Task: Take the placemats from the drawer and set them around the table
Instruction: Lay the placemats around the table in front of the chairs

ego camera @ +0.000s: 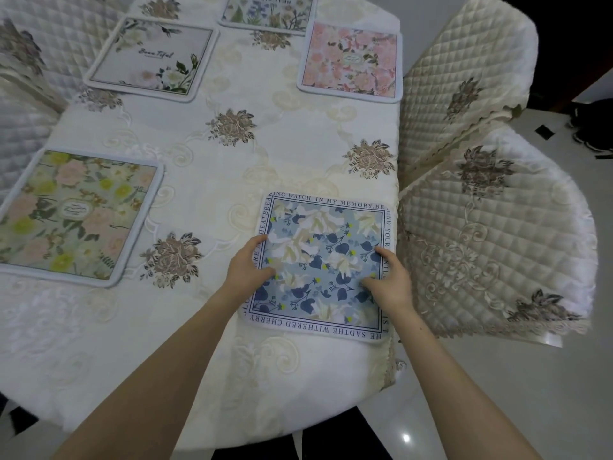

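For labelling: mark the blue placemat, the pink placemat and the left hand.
blue placemat (323, 234), head view, upper middle of its printed face
pink placemat (351, 59), head view, centre of its floral face
left hand (247, 263), head view, back of the hand

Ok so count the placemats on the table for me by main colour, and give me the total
Blue with text border: 1, the blue placemat under the left hand and right hand.
Pink floral: 1, the pink placemat.
Green and pink floral: 1, the green placemat.
Grey with white flowers: 1, the grey placemat.
Pale with blue flowers, partly cut off at the top: 1, the far placemat.
Total: 5
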`<state>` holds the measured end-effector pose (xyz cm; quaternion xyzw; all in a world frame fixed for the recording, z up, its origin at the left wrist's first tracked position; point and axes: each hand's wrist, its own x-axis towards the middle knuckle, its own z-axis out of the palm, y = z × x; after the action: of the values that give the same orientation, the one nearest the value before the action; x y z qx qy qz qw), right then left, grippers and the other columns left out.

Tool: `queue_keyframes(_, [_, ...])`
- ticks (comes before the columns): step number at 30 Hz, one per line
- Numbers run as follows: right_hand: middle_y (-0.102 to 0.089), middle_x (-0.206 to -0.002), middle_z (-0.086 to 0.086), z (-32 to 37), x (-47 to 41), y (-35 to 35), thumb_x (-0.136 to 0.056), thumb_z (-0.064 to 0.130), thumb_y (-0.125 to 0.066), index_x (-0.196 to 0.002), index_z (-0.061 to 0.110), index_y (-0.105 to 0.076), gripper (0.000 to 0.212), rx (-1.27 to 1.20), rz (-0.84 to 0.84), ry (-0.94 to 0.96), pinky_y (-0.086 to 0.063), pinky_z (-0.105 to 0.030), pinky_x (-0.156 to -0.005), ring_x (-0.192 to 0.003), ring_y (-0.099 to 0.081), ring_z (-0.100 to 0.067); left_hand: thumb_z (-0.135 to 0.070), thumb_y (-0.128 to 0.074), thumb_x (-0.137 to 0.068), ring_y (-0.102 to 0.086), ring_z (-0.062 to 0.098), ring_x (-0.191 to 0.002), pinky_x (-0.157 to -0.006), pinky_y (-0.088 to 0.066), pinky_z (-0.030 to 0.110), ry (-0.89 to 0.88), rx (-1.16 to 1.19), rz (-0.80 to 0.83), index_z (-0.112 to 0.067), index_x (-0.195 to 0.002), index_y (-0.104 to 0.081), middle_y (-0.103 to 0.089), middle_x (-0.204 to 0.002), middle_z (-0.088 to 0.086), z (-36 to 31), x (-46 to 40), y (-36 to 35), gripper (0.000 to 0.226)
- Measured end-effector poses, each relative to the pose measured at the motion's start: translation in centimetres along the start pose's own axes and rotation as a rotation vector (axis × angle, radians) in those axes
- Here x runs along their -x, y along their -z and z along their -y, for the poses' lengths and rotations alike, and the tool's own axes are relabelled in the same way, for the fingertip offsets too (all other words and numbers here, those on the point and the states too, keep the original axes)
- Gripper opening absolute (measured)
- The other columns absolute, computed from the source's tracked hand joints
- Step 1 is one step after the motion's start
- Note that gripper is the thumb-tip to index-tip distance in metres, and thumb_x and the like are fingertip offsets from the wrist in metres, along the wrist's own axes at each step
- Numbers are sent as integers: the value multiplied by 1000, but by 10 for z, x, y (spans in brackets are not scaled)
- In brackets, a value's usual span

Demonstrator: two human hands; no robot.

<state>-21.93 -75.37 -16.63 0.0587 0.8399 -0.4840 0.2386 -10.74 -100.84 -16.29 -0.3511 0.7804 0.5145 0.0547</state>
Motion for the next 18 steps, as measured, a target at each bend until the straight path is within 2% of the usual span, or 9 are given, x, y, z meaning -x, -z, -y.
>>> queue_keyframes(1, [-54,-125,-1,0,0,-1,-74,-4,-71,-133,27,-51,70,46,-7,20,-52,-20,-56,-88,-65,-23,-5,-73,-77,-51,29,-122,-99,-45,37,8,-9,6,-23,-142,-42,-45,-142,3,3,0,-1,74])
queue_keyframes(3, [-46,-120,-2,-3,0,-4,-73,4,-71,-137,27,-48,72,167,-29,48,-55,-33,-79,-104,-56,-27,-9,-71,-81,-44,26,-124,-97,-36,28,-3,-90,21,-22,-146,-37,-46,-134,8,9,1,-4,74])
queue_keyframes(4, [-40,-120,-4,-4,1,-7,-73,9,-70,-139,28,-47,73,229,-39,50,-50,-38,-91,-112,-47,-28,-12,-70,-82,-42,27,-121,-95,-34,27,-17,-152,17,-22,-147,-36,-45,-125,10,10,2,-6,73])
queue_keyframes(6, [-32,-130,-12,-8,5,-12,-77,18,-67,-144,28,-42,72,396,-67,63,-37,-38,-102,-122,-30,-30,-18,-63,-84,-36,28,-112,-97,-35,34,-81,-306,-30,-19,-146,-37,-38,-114,10,11,6,-8,67])
queue_keyframes(9, [-27,-153,-21,-21,11,-21,-87,33,-48,-149,19,-37,65,762,-180,253,-23,-46,-114,-139,-24,-37,-34,-41,-85,-38,38,-125,-100,-38,47,-277,-695,-115,-7,-140,-45,-42,-136,23,22,8,-14,62])
queue_keyframes(11, [-27,-156,-17,-34,10,-25,-91,36,-28,-150,10,-33,64,827,-186,341,-16,-46,-118,-145,-23,-35,-38,-31,-92,-32,37,-138,-109,-30,49,-357,-810,-92,-3,-144,-38,-34,-150,21,34,9,-18,63])
queue_keyframes(13, [-22,-159,-12,-44,10,-28,-93,33,-19,-152,8,-26,64,845,-153,355,-11,-43,-120,-147,-19,-30,-40,-29,-96,-28,34,-142,-114,-21,46,-407,-868,-89,-2,-147,-33,-30,-153,18,46,10,-19,63])
queue_keyframes(15, [-23,-159,-11,-44,8,-29,-94,33,-19,-152,8,-27,64,873,-164,346,-11,-45,-120,-147,-19,-29,-39,-34,-92,-41,36,-134,-114,-20,45,-437,-920,-83,1,-137,-47,-45,-143,22,42,5,-15,61])
queue_keyframes(18, [-29,-157,-10,-22,6,-33,-94,39,-16,-150,8,-31,65,829,-177,364,-12,-47,-120,-147,-21,-28,-35,-37,-84,-52,36,-120,-113,-21,47,-473,-972,-116,-2,-107,-64,-63,-118,19,8,-14,-9,49])
